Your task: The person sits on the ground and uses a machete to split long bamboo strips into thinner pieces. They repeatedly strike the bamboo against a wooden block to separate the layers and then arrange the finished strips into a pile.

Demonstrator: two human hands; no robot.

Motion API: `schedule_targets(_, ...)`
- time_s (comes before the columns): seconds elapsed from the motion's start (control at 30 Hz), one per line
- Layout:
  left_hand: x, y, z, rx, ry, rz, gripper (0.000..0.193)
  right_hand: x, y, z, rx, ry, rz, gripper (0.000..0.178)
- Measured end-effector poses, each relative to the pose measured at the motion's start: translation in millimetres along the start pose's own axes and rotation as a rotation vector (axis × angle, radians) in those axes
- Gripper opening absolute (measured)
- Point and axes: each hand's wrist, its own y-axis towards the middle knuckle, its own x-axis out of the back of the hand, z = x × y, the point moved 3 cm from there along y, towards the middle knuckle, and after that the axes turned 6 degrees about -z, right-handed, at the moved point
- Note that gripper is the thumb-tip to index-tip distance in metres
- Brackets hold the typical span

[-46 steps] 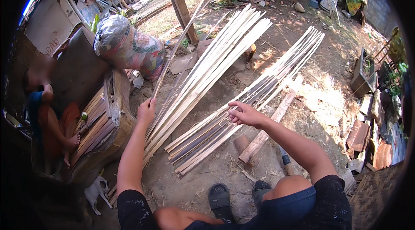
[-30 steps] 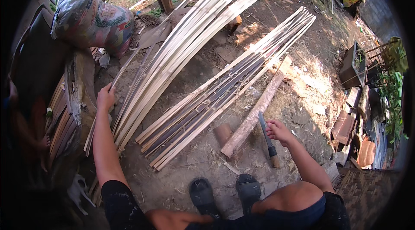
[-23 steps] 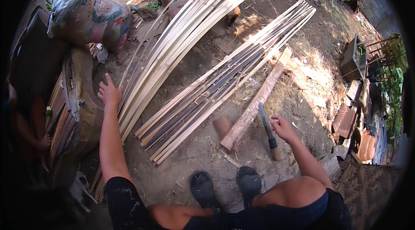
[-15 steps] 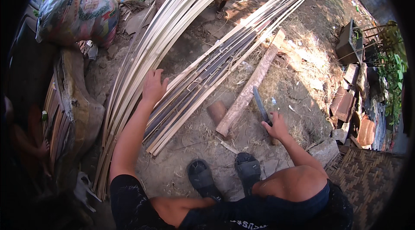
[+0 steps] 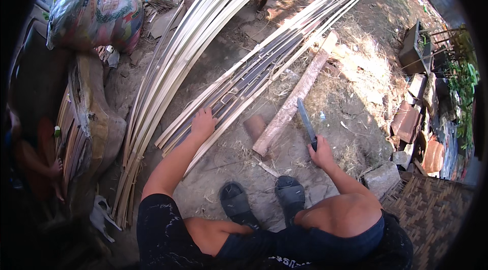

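My left hand (image 5: pixel 204 123) is down on a pile of narrow bamboo strips (image 5: pixel 264 61), its fingers bent over a few of them near the pile's close end. Exactly how many strips it grips is hidden. In my right hand (image 5: pixel 322 152) is a long knife (image 5: pixel 306 120), held by its dark handle, with the blade pointing up and away. The blade's tip is beside a flat wooden plank (image 5: pixel 300 94) lying slantwise on the ground. Left of the pile runs a larger bundle of long pale strips (image 5: pixel 178 61), which my left hand does not touch.
A short brown block (image 5: pixel 254 126) lies by the plank. At far left are a stuffed patterned sack (image 5: pixel 96 18), a carved log (image 5: pixel 99 117), another person's hand (image 5: pixel 56 168) and a white-grey animal (image 5: pixel 104 214). Woven matting (image 5: pixel 432 214) and a stone block (image 5: pixel 382 179) are at right.
My left hand has moved from beside the long bundle rightward and nearer, down onto the strip pile. The pile's close ends have spread apart. My right hand still holds the knife, almost in place.
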Motion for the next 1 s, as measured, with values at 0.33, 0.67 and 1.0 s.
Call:
schedule_targets(0.33,139,-16,-33,0.346,-1.028,0.751,0.030,16,-3,-17,-0.305,0.212,-0.073,0.054)
schedule_targets(0.67,133,-112,-44,0.410,-1.122,0.809,0.031,80,15,93,0.392,0.294,-0.124,0.050)
schedule_targets(1.0,147,-121,-45,0.358,-1.200,0.792,0.029,105,-4,120,0.267,-0.065,-0.120,0.044)
